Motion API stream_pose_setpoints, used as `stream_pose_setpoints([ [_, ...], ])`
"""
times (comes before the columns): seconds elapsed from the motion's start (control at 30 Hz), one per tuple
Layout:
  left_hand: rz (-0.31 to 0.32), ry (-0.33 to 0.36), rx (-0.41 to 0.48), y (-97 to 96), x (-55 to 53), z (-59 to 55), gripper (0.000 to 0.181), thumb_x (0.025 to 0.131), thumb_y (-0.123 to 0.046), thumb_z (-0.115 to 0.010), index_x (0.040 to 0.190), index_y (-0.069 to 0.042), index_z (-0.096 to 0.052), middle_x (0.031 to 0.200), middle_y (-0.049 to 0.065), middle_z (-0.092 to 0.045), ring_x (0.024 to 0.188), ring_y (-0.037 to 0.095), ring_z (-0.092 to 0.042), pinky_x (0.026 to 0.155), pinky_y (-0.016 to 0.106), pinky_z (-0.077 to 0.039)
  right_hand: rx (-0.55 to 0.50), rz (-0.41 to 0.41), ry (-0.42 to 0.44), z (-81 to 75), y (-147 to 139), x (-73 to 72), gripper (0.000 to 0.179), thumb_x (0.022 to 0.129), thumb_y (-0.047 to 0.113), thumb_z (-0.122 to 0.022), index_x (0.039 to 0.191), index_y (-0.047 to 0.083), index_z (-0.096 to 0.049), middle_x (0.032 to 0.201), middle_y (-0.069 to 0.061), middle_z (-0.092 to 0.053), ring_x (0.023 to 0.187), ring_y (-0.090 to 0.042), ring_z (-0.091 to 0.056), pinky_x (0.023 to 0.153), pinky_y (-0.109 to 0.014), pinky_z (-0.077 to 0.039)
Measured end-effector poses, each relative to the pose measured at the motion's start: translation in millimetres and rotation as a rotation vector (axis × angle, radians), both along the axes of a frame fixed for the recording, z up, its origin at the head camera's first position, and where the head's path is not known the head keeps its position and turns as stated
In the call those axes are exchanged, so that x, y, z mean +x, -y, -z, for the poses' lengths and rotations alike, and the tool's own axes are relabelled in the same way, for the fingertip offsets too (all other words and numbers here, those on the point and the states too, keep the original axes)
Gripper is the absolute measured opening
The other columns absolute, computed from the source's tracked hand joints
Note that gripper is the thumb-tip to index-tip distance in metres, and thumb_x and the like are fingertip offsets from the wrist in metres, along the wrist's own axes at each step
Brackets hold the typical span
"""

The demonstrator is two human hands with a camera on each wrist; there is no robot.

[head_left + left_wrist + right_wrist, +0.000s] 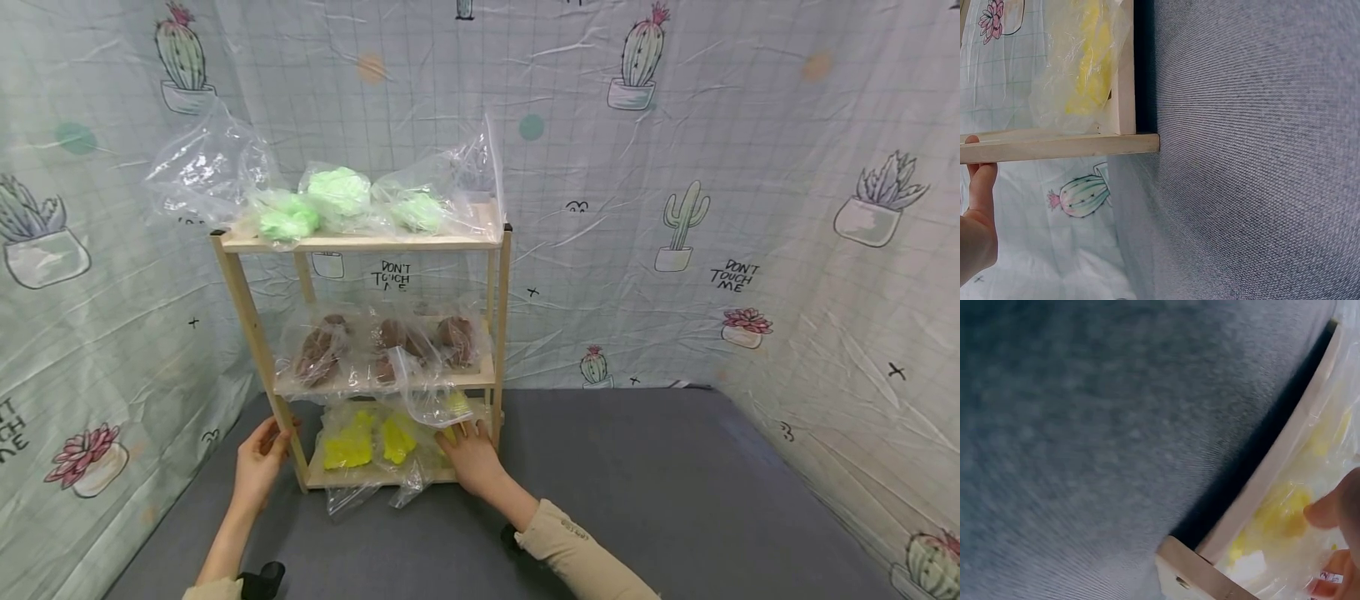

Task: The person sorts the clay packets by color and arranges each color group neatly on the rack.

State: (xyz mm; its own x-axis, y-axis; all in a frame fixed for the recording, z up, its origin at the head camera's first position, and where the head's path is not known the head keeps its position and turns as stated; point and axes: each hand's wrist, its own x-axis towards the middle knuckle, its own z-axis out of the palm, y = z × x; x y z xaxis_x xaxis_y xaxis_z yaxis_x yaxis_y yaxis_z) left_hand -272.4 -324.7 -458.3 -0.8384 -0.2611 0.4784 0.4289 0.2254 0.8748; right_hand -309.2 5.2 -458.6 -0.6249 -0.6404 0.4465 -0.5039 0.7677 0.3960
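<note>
A three-tier wooden shelf rack [360, 243] stands on the dark grey surface. My left hand [258, 462] grips its left front post [258, 346] low down; in the left wrist view, thumb and fingers [982, 181] lie on opposite sides of the wood. On the bottom tier lie clear plastic bags with bright yellow contents [348, 442]. At that tier's right end, my right hand [472, 458] reaches over a bag with yellow contents [1282, 515]. Its thumb and fingers are spread apart against the plastic in the right wrist view; the fingertips are partly hidden.
Bags with dark brown lumps [390, 337] fill the middle tier, one hanging over its front edge. Bags with pale green contents [339, 192] lie on top. A cactus-printed cloth [570, 275] hangs behind and at both sides. The grey surface [637, 483] extends right.
</note>
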Motion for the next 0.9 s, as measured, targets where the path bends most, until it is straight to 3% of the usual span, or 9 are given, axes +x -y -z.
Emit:
stream_pose_setpoints([
  [0.13, 0.016, -0.059, -0.004, 26.8, -28.1, 38.8, 0.033, 0.091, -0.013, -0.051, 0.121, 0.001, -0.051, 0.101, -0.014, -0.063, 0.087, -0.006, -0.060, 0.063, 0.010, -0.046, -0.018, -0.034, 0.049, 6.7, -1, -1.4, 0.035, 0.087, 0.036, -0.052, 0.121, 0.024, -0.050, 0.121, -0.008, -0.051, 0.109, -0.024, -0.048, 0.084, -0.040, -0.041],
  [0.2, -0.015, -0.010, -0.051, 30.8, -30.8, 41.9, 0.034, 0.091, -0.016, -0.050, 0.123, -0.002, -0.050, 0.102, -0.017, -0.061, 0.089, -0.006, -0.059, 0.064, 0.012, -0.046, -0.032, -0.051, 0.048, 10.0, -2, -2.1, 0.037, 0.090, 0.040, -0.046, 0.122, 0.022, -0.049, 0.122, -0.010, -0.051, 0.109, -0.025, -0.048, 0.085, -0.040, -0.041],
  [0.23, -0.007, -0.025, -0.045, 31.3, -31.5, 42.8, 0.034, 0.091, -0.015, -0.050, 0.123, -0.002, -0.051, 0.102, -0.016, -0.062, 0.088, -0.006, -0.059, 0.063, 0.012, -0.046, -0.040, -0.060, 0.050, 11.1, -2, -2.2, 0.038, 0.091, 0.041, -0.044, 0.123, 0.022, -0.049, 0.122, -0.010, -0.051, 0.109, -0.025, -0.048, 0.085, -0.040, -0.040],
  [0.3, -0.013, 0.001, -0.043, 22.6, -23.0, 30.1, 0.034, 0.091, -0.014, -0.050, 0.123, 0.000, -0.050, 0.101, -0.018, -0.061, 0.088, -0.006, -0.059, 0.063, 0.013, -0.046, -0.050, -0.070, 0.060, 12.2, -3, -1.3, 0.041, 0.091, 0.043, -0.042, 0.125, 0.020, -0.049, 0.123, -0.013, -0.051, 0.110, -0.027, -0.048, 0.086, -0.041, -0.041],
  [0.43, -0.031, 0.028, -0.037, -6.2, 5.3, -9.0, 0.032, 0.092, -0.014, -0.049, 0.118, 0.004, -0.051, 0.094, -0.025, -0.060, 0.083, -0.010, -0.058, 0.061, 0.011, -0.045, -0.091, -0.061, 0.258, 7.7, -4, 3.5, 0.046, 0.094, 0.043, -0.038, 0.131, 0.016, -0.042, 0.131, -0.021, -0.042, 0.121, -0.035, -0.042, 0.094, -0.044, -0.037],
  [0.5, -0.065, 0.098, -0.066, -19.1, 19.1, -28.9, 0.033, 0.092, -0.014, -0.047, 0.118, 0.008, -0.048, 0.092, -0.028, -0.058, 0.082, -0.011, -0.057, 0.062, 0.012, -0.045, -0.122, -0.052, 0.359, 4.3, -5, 6.1, 0.048, 0.094, 0.042, -0.036, 0.134, 0.015, -0.038, 0.136, -0.024, -0.034, 0.125, -0.039, -0.035, 0.098, -0.046, -0.034],
  [0.6, -0.052, 0.088, -0.054, -18.3, 18.9, -28.1, 0.035, 0.092, -0.015, -0.049, 0.117, 0.008, -0.048, 0.092, -0.027, -0.058, 0.082, -0.012, -0.057, 0.063, 0.011, -0.045, -0.166, -0.069, 0.434, -0.1, -8, 9.8, 0.050, 0.095, 0.041, -0.035, 0.137, 0.014, -0.034, 0.140, -0.027, -0.024, 0.128, -0.043, -0.027, 0.100, -0.048, -0.031],
  [0.73, -0.010, 0.029, -0.031, 0.6, 0.8, -0.4, 0.033, 0.091, -0.016, -0.051, 0.119, 0.002, -0.051, 0.096, -0.021, -0.061, 0.085, -0.009, -0.059, 0.063, 0.012, -0.045, -0.189, -0.163, 0.414, -8.0, -18, 16.9, 0.050, 0.095, 0.038, -0.038, 0.137, 0.010, -0.034, 0.141, -0.027, -0.022, 0.130, -0.043, -0.024, 0.100, -0.048, -0.031],
  [0.9, -0.101, 0.041, -0.097, 32.6, -30.3, 46.4, 0.034, 0.091, -0.023, -0.051, 0.122, -0.009, -0.053, 0.103, -0.013, -0.063, 0.089, -0.006, -0.059, 0.064, 0.012, -0.045, -0.207, -0.297, 0.402, -19.1, -37, 28.7, 0.048, 0.095, 0.032, -0.040, 0.135, 0.006, -0.036, 0.142, -0.024, -0.024, 0.132, -0.037, -0.026, 0.100, -0.045, -0.033],
])
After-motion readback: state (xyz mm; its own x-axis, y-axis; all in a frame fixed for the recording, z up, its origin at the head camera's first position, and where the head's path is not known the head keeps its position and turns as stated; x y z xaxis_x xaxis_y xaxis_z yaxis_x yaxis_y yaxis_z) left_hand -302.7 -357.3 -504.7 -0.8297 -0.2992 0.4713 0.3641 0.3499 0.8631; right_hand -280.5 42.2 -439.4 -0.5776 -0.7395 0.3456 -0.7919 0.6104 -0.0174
